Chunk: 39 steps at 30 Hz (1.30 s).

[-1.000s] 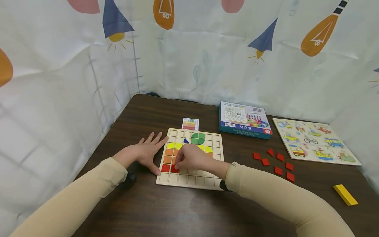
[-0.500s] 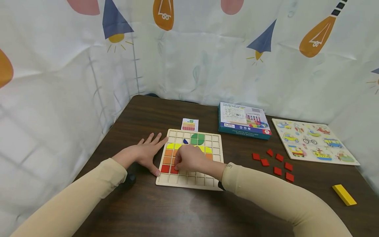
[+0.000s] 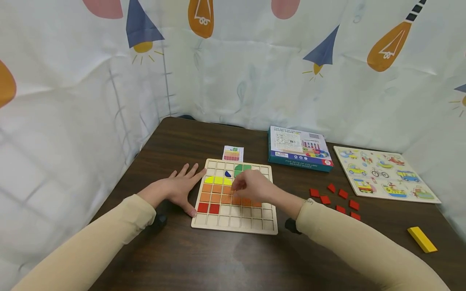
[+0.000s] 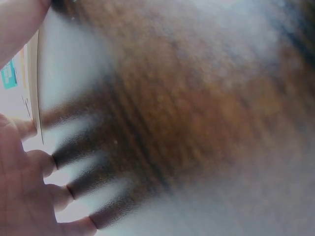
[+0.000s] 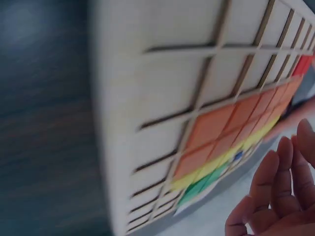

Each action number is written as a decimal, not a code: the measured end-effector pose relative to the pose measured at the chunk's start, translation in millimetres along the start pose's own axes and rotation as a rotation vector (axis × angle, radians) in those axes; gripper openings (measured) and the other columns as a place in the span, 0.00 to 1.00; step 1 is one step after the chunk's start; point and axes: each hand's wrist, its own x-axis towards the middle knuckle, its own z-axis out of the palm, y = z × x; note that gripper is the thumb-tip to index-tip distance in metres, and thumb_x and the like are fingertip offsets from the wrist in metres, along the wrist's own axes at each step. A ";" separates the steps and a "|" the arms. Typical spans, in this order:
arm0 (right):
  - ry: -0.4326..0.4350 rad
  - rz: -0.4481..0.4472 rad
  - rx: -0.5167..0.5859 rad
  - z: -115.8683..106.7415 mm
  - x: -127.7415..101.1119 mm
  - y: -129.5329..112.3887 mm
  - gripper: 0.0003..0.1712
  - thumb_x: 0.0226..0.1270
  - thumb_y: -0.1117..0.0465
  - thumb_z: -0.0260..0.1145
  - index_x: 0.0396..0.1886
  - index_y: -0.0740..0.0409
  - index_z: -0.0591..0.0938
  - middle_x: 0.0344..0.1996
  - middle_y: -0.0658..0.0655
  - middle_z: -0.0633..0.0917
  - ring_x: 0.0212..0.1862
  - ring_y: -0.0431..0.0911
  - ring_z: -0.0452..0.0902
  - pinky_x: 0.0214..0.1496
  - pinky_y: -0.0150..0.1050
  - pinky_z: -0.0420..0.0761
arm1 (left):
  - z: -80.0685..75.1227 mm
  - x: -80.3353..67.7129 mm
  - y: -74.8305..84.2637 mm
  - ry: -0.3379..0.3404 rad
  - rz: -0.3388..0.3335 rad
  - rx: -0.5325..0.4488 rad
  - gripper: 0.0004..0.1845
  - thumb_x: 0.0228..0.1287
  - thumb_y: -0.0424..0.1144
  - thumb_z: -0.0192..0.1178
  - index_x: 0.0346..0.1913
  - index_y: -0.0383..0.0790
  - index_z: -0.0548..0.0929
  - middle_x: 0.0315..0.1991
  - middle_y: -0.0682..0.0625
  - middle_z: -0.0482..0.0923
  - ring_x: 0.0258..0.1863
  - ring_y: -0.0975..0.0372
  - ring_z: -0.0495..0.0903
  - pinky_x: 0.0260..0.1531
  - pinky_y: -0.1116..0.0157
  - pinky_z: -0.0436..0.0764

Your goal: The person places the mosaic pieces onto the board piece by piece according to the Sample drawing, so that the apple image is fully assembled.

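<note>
Our right hand (image 3: 255, 186) hovers over the board (image 3: 233, 220), fingers loosely curled and holding nothing. Our left hand (image 3: 178, 189) lies flat on the table (image 3: 218, 258), fingers straight, thumb against the board's left edge. The board sits square to us, two red tiles (image 3: 209, 208) in its left columns. The box (image 3: 298, 148) lettering is too small to read.

Pale wooden grid board (image 3: 233, 220), yellow, orange, red tiles, dark brown table (image 3: 218, 258)

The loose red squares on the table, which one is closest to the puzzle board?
The leftmost red square, at the left end of the cluster, lies nearest the grid board.
</note>
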 end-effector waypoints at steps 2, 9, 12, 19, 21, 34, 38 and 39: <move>0.020 0.021 0.024 -12.5 -8.8 15.8 0.06 0.65 0.64 0.74 0.41 0.59 0.90 0.33 0.50 0.89 0.36 0.41 0.79 0.41 0.33 0.81 | -1.2 -0.7 -0.2 0.000 -0.001 -0.003 0.76 0.37 0.66 0.79 0.83 0.41 0.43 0.83 0.30 0.35 0.80 0.31 0.32 0.72 0.27 0.42; 0.134 0.152 0.038 -55.5 -48.2 80.4 0.10 0.68 0.64 0.72 0.47 0.61 0.88 0.41 0.55 0.89 0.42 0.47 0.81 0.50 0.45 0.84 | -1.9 -2.3 0.3 -0.002 0.001 -0.001 0.75 0.38 0.65 0.79 0.83 0.40 0.43 0.83 0.30 0.34 0.80 0.30 0.32 0.72 0.27 0.42; 0.168 0.225 0.053 -69.0 -65.9 108.6 0.12 0.70 0.62 0.70 0.50 0.61 0.88 0.44 0.57 0.89 0.46 0.49 0.82 0.54 0.48 0.84 | -1.4 -3.0 0.1 -0.001 -0.001 -0.003 0.75 0.39 0.64 0.80 0.83 0.39 0.43 0.82 0.30 0.34 0.80 0.30 0.32 0.72 0.27 0.42; 0.168 0.339 0.034 -84.8 -96.3 156.7 0.15 0.71 0.60 0.70 0.52 0.63 0.87 0.45 0.60 0.89 0.46 0.49 0.83 0.52 0.47 0.84 | -0.4 -5.6 0.3 0.005 0.003 -0.015 0.75 0.39 0.63 0.80 0.83 0.39 0.43 0.82 0.29 0.34 0.80 0.29 0.32 0.71 0.26 0.43; 0.153 0.347 0.032 -84.9 -101.4 165.6 0.15 0.70 0.61 0.70 0.52 0.64 0.86 0.45 0.61 0.89 0.46 0.49 0.84 0.52 0.49 0.85 | 0.2 -4.7 -0.3 0.005 0.005 -0.016 0.75 0.39 0.63 0.80 0.83 0.39 0.43 0.82 0.29 0.34 0.80 0.30 0.32 0.71 0.26 0.42; 0.118 0.365 -0.066 -69.6 -105.0 181.1 0.13 0.67 0.58 0.73 0.46 0.61 0.88 0.42 0.59 0.89 0.46 0.52 0.82 0.52 0.53 0.82 | -0.3 -2.4 2.1 0.006 0.011 -0.011 0.75 0.39 0.63 0.81 0.83 0.38 0.43 0.82 0.29 0.34 0.79 0.29 0.32 0.71 0.26 0.43; 0.133 0.348 -0.092 -67.0 -105.6 182.5 0.11 0.66 0.58 0.74 0.42 0.60 0.87 0.39 0.56 0.89 0.42 0.49 0.80 0.50 0.51 0.82 | -0.1 -0.9 1.8 0.008 0.010 -0.004 0.75 0.39 0.64 0.80 0.83 0.39 0.43 0.82 0.29 0.34 0.80 0.29 0.33 0.71 0.26 0.43; 0.138 0.347 -0.091 -66.4 -106.1 182.7 0.11 0.66 0.58 0.74 0.42 0.60 0.86 0.39 0.56 0.88 0.41 0.48 0.79 0.50 0.51 0.82 | -0.2 -0.7 1.8 0.009 0.012 -0.003 0.75 0.39 0.64 0.80 0.83 0.38 0.43 0.82 0.29 0.34 0.80 0.29 0.33 0.71 0.26 0.43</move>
